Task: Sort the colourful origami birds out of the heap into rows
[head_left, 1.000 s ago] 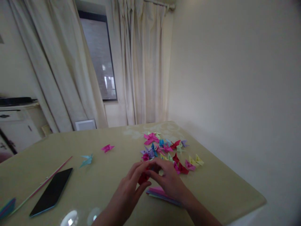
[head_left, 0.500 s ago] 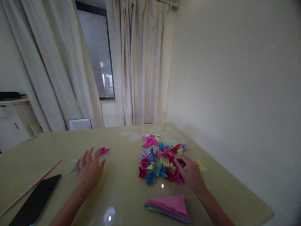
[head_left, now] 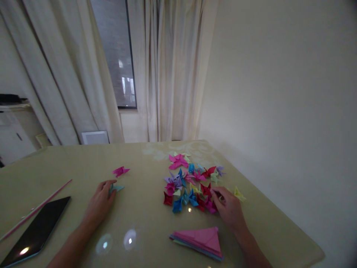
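My left hand (head_left: 100,199) rests low over the table, its fingers closed on a light blue origami figure (head_left: 119,188). Just beyond it lies a pink origami figure (head_left: 121,171) by itself. At the right edge of a colourful cluster of origami figures (head_left: 178,182), my right hand (head_left: 230,206) pinches a red origami figure (head_left: 205,190) between thumb and fingertips. The cluster has red, blue, pink, purple, yellow and pale green pieces. A yellow origami figure (head_left: 239,194) sits beyond the right hand. The right hand's lower fingers are curled and partly hidden.
A stack of folded paper triangles (head_left: 199,240), pink on top, lies in front of the cluster. At the left are a black tablet or phone (head_left: 37,229) and a thin pink stick (head_left: 41,205). The glossy table (head_left: 145,219) has a wall along its right side.
My left hand has gone from spread fingers to closed on the light blue figure, which now sits further right. My right hand stays at the cluster's edge. The view has tilted slightly.
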Available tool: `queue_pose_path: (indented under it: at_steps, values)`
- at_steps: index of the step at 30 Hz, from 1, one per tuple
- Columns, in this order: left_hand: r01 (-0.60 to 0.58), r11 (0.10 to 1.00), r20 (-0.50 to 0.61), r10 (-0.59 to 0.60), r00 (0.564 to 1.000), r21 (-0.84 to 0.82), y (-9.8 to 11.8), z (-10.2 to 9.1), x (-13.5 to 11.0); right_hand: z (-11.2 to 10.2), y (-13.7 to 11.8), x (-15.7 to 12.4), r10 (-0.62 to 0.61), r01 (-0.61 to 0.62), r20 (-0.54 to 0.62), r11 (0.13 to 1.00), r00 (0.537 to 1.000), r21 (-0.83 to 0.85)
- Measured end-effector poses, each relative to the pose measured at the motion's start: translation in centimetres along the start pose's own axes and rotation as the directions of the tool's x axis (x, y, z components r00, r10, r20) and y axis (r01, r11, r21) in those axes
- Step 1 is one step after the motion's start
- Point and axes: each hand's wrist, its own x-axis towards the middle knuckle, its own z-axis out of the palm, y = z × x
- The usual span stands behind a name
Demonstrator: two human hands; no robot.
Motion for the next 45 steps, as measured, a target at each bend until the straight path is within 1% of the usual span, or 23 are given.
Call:
queue_pose_path:
  at_steps: [2,4,7,9,13,15,19,21,25,26,27,28,29,32,33,36,38,39,41,42,43,44,45]
  values:
    - [-0.017,0.995,-0.007,0.017,1.000,-0.095,1.3,0.0,-0.5,0.0,0.2,0.0,0.005,-0.005,0.001,1.000,1.000,0.012]
    - [-0.011,0.979,-0.018,0.008,1.000,-0.203,2.9,0.0,-0.8,0.0,0.2,0.0,0.008,-0.008,0.004,1.000,1.000,0.022]
    - [0.025,0.930,0.019,-0.020,1.000,-0.367,5.7,0.1,-1.0,0.1,0.0,0.0,0.019,-0.020,0.019,0.999,1.000,0.036]
    - [0.051,0.870,0.088,-0.008,0.996,-0.490,7.6,0.2,-1.0,0.1,-0.2,-0.1,0.030,-0.031,0.037,0.999,0.999,0.034]
    - [0.137,0.686,0.221,0.035,0.975,-0.715,11.2,0.4,-0.9,0.1,-0.4,-0.1,0.050,-0.052,0.063,0.998,0.997,0.020]
    - [0.171,0.623,0.244,0.032,0.969,-0.764,12.9,0.3,-0.9,0.2,-0.3,-0.1,0.047,-0.048,0.063,0.999,0.997,0.017]
    - [0.232,0.565,0.291,0.015,0.957,-0.792,15.3,0.7,-0.4,0.3,-0.1,-0.2,0.039,-0.039,0.037,0.999,0.999,0.003]
    - [0.287,0.523,0.337,0.000,0.941,-0.802,16.1,1.5,0.4,0.3,0.0,-0.2,0.036,-0.036,0.027,0.999,0.999,0.007]
    - [0.420,0.399,0.459,0.004,0.888,-0.816,16.8,4.1,2.8,0.3,0.1,-0.3,0.033,-0.034,0.023,0.999,0.999,0.040]
    - [0.442,0.383,0.485,0.019,0.874,-0.811,16.8,4.7,3.4,0.3,0.1,-0.3,0.036,-0.037,0.018,0.998,0.999,0.050]
    - [0.456,0.387,0.509,0.041,0.860,-0.802,16.7,5.2,4.0,0.3,0.1,-0.3,0.038,-0.038,0.012,0.998,0.999,0.058]
    - [0.449,0.424,0.522,0.068,0.850,-0.787,16.6,5.7,4.4,0.3,0.1,-0.4,0.039,-0.039,0.006,0.997,0.999,0.064]
    - [0.424,0.486,0.529,0.096,0.843,-0.764,16.4,6.0,4.9,0.3,0.1,-0.4,0.039,-0.039,-0.001,0.997,0.999,0.067]
    - [0.293,0.690,0.533,0.159,0.831,-0.662,15.3,6.8,5.8,0.5,0.1,-0.5,0.039,-0.038,-0.015,0.998,0.999,0.057]
    - [0.258,0.730,0.534,0.170,0.829,-0.632,14.9,6.9,6.0,0.5,0.1,-0.5,0.039,-0.038,-0.015,0.998,0.999,0.051]
    - [0.217,0.792,0.544,0.167,0.822,-0.571,13.6,6.2,7.3,0.5,0.1,-0.5,0.037,-0.037,-0.008,0.999,0.999,0.032]
    - [0.174,0.843,0.516,0.137,0.846,-0.508,12.2,5.0,8.6,0.5,0.2,-0.4,0.031,-0.031,-0.011,0.999,0.999,0.018]
    - [0.155,0.864,0.483,0.112,0.868,-0.478,11.3,4.2,9.3,0.4,0.3,-0.4,0.027,-0.026,-0.016,1.000,1.000,0.012]
    - [0.111,0.921,0.364,0.036,0.931,-0.374,8.8,2.6,10.6,0.4,0.5,-0.4,0.022,-0.022,-0.022,1.000,1.000,0.006]
    - [0.099,0.953,0.288,-0.013,0.957,-0.285,7.4,1.9,11.1,0.4,0.7,-0.4,0.022,-0.022,-0.022,1.000,1.000,0.004]
    - [0.093,0.986,0.209,-0.062,0.976,-0.140,5.9,1.4,11.3,0.4,0.9,-0.4,0.023,-0.023,-0.022,1.000,0.999,0.003]
    - [0.113,0.993,0.178,-0.109,0.978,-0.012,4.4,1.0,11.5,0.5,1.0,-0.5,0.026,-0.025,-0.022,1.000,0.999,0.002]
    - [0.130,0.987,0.172,-0.144,0.974,0.091,3.1,0.8,11.5,0.5,1.2,-0.5,0.027,-0.027,-0.022,1.000,0.999,0.000]
